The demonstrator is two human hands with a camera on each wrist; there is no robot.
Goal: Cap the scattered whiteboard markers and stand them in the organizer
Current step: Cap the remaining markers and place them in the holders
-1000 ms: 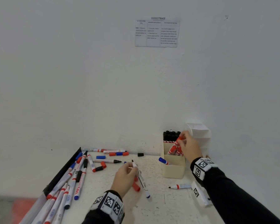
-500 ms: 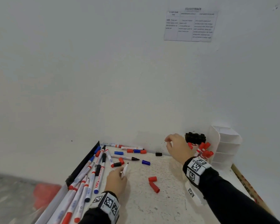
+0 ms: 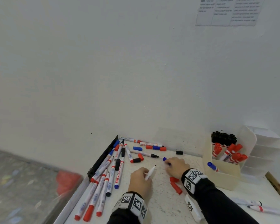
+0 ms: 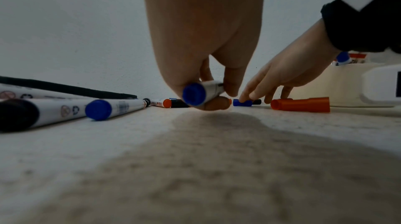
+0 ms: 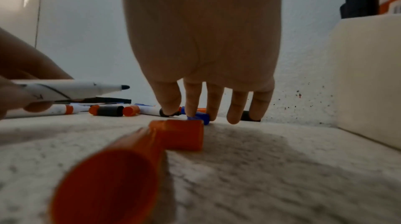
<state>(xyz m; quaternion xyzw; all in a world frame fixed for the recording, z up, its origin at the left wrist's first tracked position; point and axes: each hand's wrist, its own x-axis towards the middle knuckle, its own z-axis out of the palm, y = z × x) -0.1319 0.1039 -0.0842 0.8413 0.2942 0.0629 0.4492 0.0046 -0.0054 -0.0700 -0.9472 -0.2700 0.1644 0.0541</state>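
My left hand (image 3: 145, 175) grips an uncapped white marker (image 3: 151, 172) with a blue end plug (image 4: 193, 95), its dark tip pointing up and right. My right hand (image 3: 169, 164) reaches down with straight fingers whose tips touch a loose blue cap (image 3: 164, 158) lying on the table; that blue cap (image 5: 200, 118) sits under the index and middle fingertips. The cream organizer box (image 3: 223, 178) stands to the right, holding red-capped markers (image 3: 229, 153), black-capped markers (image 3: 223, 138) and one blue-capped marker (image 3: 212, 166).
Several markers (image 3: 107, 172) lie heaped along the table's black left edge (image 3: 102, 157). Loose red, blue and black caps (image 3: 155, 147) are scattered near the wall. Two red caps (image 3: 175, 185) lie under my right wrist. A white tiered holder (image 3: 263, 151) stands behind the box.
My right hand left the organizer and came down left onto the blue cap. My left hand kept the marker, drew back and turned its tip up-right. The head view swung left.
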